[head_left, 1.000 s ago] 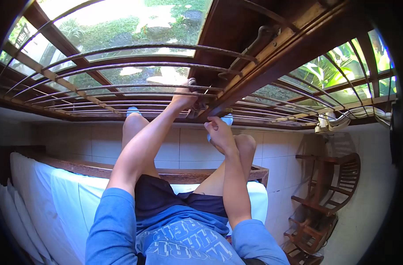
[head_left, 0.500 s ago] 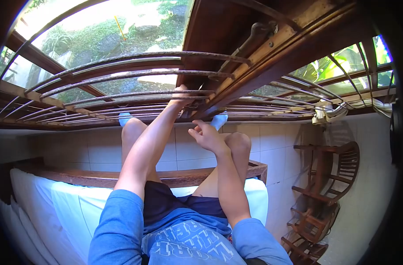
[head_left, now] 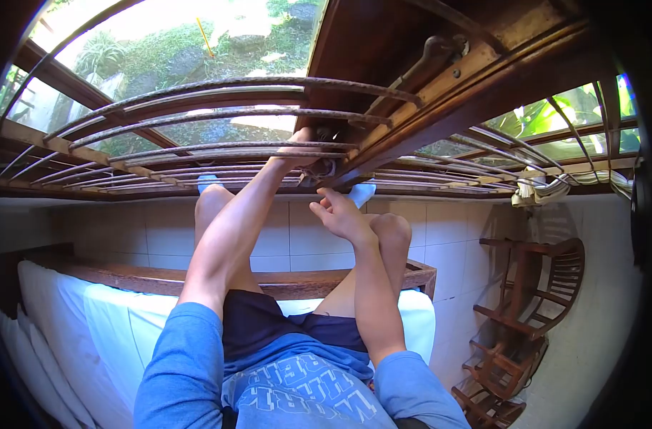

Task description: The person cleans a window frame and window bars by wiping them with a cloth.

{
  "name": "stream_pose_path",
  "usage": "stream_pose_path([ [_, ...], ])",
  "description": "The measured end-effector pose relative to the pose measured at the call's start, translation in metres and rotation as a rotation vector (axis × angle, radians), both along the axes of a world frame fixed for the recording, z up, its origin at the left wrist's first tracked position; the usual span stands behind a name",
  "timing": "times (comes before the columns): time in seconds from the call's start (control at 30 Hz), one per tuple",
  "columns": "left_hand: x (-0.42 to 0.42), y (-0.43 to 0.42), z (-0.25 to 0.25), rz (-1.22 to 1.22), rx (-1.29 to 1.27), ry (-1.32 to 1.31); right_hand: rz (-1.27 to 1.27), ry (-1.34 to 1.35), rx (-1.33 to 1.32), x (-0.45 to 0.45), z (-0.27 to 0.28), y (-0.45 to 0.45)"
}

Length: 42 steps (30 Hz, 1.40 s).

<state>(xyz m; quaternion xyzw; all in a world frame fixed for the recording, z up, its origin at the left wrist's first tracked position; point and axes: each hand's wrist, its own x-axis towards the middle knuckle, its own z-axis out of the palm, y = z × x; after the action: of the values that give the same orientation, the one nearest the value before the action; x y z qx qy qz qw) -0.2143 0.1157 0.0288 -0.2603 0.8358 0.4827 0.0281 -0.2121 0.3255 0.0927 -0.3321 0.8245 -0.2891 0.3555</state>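
My left hand reaches between the metal bars to the lower part of the wooden window frame. Its fingers lie partly behind the bars, and what they touch there is too hidden to make out. A metal latch handle is mounted on the frame above it. Lower and to the right, my right hand hovers above my knee, fingers apart and slightly curled, holding nothing.
Wooden chairs stand at the right by the wall. A tied striped curtain hangs at the right end of the bars. I sit on a bed with a white sheet and a wooden edge.
My right hand has moved slightly left and its fingers have spread more. My left hand stays at the frame behind the bars. The view has shifted a little.
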Motion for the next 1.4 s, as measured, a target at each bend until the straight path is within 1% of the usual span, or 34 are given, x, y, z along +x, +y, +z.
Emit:
stream_pose_path([
  [0.2,-0.003,0.002,0.018,-0.007,-0.049,0.100,0.028,0.017,0.035,0.003,0.006,0.004],
  [0.27,-0.006,0.008,0.023,0.013,-0.059,0.040,0.024,0.008,0.056,-0.003,0.015,0.009],
  [0.33,-0.003,0.017,0.026,0.030,-0.070,-0.028,-0.139,0.070,0.063,-0.010,0.033,0.016],
  [0.37,0.003,0.021,0.035,0.036,-0.072,-0.024,-0.223,0.137,0.025,-0.017,0.040,0.019],
  [0.43,0.022,0.030,0.058,0.076,0.080,0.228,-0.431,0.305,-0.036,-0.034,0.047,0.028],
  [0.5,0.042,0.038,0.074,0.119,0.226,0.476,-0.701,0.255,-0.359,-0.047,0.048,0.040],
  [0.57,0.054,0.044,0.072,0.142,0.192,0.455,-0.838,0.127,-0.428,-0.058,0.051,0.051],
  [0.6,0.057,0.048,0.068,0.158,0.167,0.441,-0.833,0.127,-0.433,-0.057,0.049,0.051],
  [0.67,0.049,0.052,0.064,0.191,0.129,0.431,-0.893,-0.079,-0.524,-0.063,0.047,0.054],
  [0.7,0.047,0.056,0.061,0.196,0.140,0.441,-0.887,-0.065,-0.519,-0.062,0.049,0.055],
  [0.83,0.039,0.057,0.056,0.227,0.113,0.330,-0.838,0.266,-0.477,-0.047,0.052,0.042],
  [0.9,0.044,0.060,0.054,0.203,0.115,0.358,-0.849,0.514,-0.420,-0.034,0.061,0.043],
  [0.93,0.048,0.062,0.054,0.180,0.114,0.382,-0.840,0.515,-0.426,-0.030,0.062,0.045],
  [1.0,0.056,0.067,0.053,0.130,0.111,0.426,-0.825,0.564,-0.352,-0.020,0.062,0.053],
  [1.03,0.060,0.069,0.058,0.138,0.111,0.433,-0.816,0.569,-0.356,-0.016,0.063,0.057],
  [1.17,0.075,0.068,0.076,0.030,0.062,0.644,-0.858,0.577,-0.391,-0.006,0.062,0.058],
  [1.2,0.073,0.066,0.074,0.043,0.062,0.649,-0.845,0.580,-0.393,-0.009,0.063,0.055],
  [1.33,0.062,0.067,0.056,0.069,-0.095,0.644,-0.801,0.477,-0.333,-0.011,0.065,0.053],
  [1.4,0.053,0.065,0.049,0.094,-0.059,0.634,-0.791,0.470,-0.326,-0.011,0.064,0.050],
])
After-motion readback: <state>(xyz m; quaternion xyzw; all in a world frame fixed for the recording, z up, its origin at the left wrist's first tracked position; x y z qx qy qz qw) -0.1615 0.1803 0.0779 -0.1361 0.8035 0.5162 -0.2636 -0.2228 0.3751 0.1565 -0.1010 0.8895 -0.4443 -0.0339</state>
